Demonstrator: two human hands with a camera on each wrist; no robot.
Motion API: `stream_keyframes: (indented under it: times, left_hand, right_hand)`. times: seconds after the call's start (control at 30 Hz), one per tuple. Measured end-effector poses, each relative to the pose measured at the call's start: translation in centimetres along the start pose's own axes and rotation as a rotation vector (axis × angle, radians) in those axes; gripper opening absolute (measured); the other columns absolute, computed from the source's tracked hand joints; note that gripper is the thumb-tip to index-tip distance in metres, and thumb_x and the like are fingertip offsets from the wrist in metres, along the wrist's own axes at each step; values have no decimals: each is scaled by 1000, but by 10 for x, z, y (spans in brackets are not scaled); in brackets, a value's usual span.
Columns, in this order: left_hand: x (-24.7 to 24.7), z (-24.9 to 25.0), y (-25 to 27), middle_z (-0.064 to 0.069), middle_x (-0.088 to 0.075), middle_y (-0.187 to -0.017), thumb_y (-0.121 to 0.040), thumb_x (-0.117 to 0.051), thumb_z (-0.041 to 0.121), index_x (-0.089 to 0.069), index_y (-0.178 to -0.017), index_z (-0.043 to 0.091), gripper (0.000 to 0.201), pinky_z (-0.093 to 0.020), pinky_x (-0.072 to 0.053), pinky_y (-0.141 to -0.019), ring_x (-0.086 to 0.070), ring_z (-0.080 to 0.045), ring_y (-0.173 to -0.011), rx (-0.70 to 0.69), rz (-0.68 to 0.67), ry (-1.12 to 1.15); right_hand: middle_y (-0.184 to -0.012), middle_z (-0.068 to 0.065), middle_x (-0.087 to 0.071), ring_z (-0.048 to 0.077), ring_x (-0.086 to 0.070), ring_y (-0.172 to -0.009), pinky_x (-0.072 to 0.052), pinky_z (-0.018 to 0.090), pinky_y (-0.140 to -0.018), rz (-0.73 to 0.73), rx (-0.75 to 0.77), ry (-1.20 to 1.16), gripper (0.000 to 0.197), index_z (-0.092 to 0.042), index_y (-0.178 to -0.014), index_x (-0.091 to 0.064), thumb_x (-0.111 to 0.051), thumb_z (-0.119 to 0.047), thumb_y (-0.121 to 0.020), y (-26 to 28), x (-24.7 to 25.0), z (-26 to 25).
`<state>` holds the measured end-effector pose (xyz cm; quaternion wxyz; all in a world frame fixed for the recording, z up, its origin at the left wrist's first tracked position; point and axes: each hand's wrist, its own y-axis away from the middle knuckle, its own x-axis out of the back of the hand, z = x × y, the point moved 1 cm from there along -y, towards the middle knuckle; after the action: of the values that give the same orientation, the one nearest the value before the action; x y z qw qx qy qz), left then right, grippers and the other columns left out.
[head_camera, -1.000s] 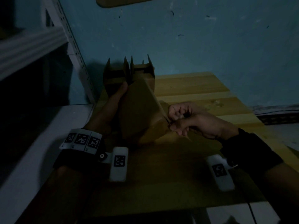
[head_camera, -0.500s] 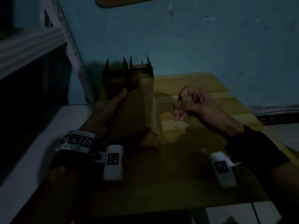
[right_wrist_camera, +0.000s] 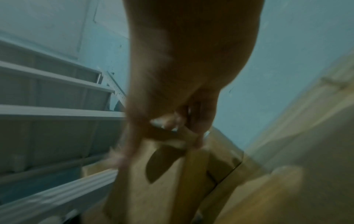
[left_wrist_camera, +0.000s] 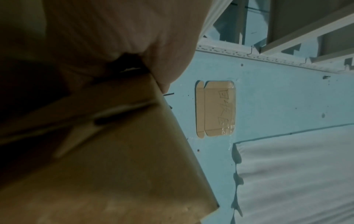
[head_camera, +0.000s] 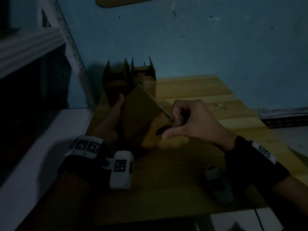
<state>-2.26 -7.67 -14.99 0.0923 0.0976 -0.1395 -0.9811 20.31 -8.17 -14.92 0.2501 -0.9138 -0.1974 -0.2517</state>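
A small brown cardboard box [head_camera: 140,114] stands tilted on the wooden table [head_camera: 191,90], one corner pointing up. My left hand [head_camera: 113,117] grips its left side, thumb lying up along the face; in the left wrist view the palm [left_wrist_camera: 134,30] presses against the box [left_wrist_camera: 124,159]. My right hand [head_camera: 188,120] is at the box's right edge with fingers curled and thumb stretched out below. The blurred right wrist view shows those fingertips [right_wrist_camera: 172,125] hooked on a cardboard flap [right_wrist_camera: 178,137] of the box [right_wrist_camera: 162,174]. The scene is dim.
Two open cardboard boxes [head_camera: 115,80] [head_camera: 146,77] with raised flaps stand just behind, against the blue wall. White metal shelving [head_camera: 33,44] rises at the left above a white ledge [head_camera: 41,139]. A cardboard piece [left_wrist_camera: 216,107] is taped to the wall.
My right hand, lifted off to the right half a second ago, has come back to the box's right edge. The box has turned in my left hand, which stayed in place.
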Motion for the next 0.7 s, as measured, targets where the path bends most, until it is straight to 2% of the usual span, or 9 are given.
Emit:
stream_keyframes:
  times: [0.1,0.2,0.23,0.3,0.43,0.5,0.57,0.63,0.7]
  left_hand:
    - [-3,0,4,3,-68,-52,-102,-38,49,-55,-89,21,35,-21,-49,-35,-66,-10,-44,24,-3,-4]
    - [-4,3,7,0,-68,-64,-100,-41,49,-59,-99,20,34,-22,-50,-39,-67,-14,-54,27,14,-17]
    - [-5,4,9,0,-66,-66,-100,-42,48,-59,-97,19,34,-21,-49,-38,-65,-14,-55,23,31,-15]
    - [-6,7,13,-1,-65,-70,-100,-43,47,-56,-98,16,34,-20,-49,-37,-65,-15,-58,31,41,-3]
    - [-8,8,20,-3,-65,-84,-100,-42,47,-55,-112,18,34,-31,-50,-57,-62,-19,-73,63,4,-26]
    - [-10,10,22,-1,-62,-85,-101,-43,45,-55,-105,22,26,-27,-51,-52,-59,-17,-73,66,12,-61]
    - [-12,12,24,2,-58,-81,-101,-45,39,-57,-103,24,19,-16,-48,-39,-55,-13,-69,24,52,-115]
    - [-13,14,26,5,-56,-85,-101,-46,35,-55,-122,18,28,-12,-44,-36,-50,-10,-67,-24,54,-148]
    - [-14,14,27,4,-56,-86,-101,-47,36,-50,-133,13,39,-16,-48,-44,-51,-10,-67,-20,37,-146]
  right_hand:
    - [-58,-4,-58,16,-54,-52,-41,33,-47,37,51,112,50,-19,-68,-51,-85,-55,-62,-3,-4,2]
    - [-62,-3,-61,12,-53,-52,-40,24,-49,13,84,116,35,-16,-75,-57,-84,-38,-76,-3,-4,6]
    - [-63,-4,-60,9,-52,-53,-39,21,-50,-4,71,101,30,-17,-76,-58,-84,-31,-80,-3,-2,7]
    - [-64,0,-59,5,-51,-56,-40,22,-54,-60,48,63,25,-19,-76,-59,-82,-23,-84,-3,-2,9]
    - [-70,15,-66,17,-60,-60,-47,23,-59,-211,-19,-94,18,-1,-81,-64,-76,-13,-88,-1,2,8]
    - [-71,17,-68,18,-62,-61,-50,25,-61,-278,-39,-203,14,3,-82,-66,-74,-7,-89,-1,6,6]
    - [-68,13,-69,17,-63,-60,-51,25,-61,-341,-45,-301,10,1,-81,-67,-70,-4,-89,-1,9,4]
    - [-66,7,-69,14,-65,-58,-51,23,-59,-386,-59,-374,8,-2,-81,-66,-68,-4,-89,0,10,2]
    - [-65,4,-69,14,-66,-57,-51,21,-58,-397,-63,-412,8,-4,-80,-65,-66,-6,-88,0,10,2]
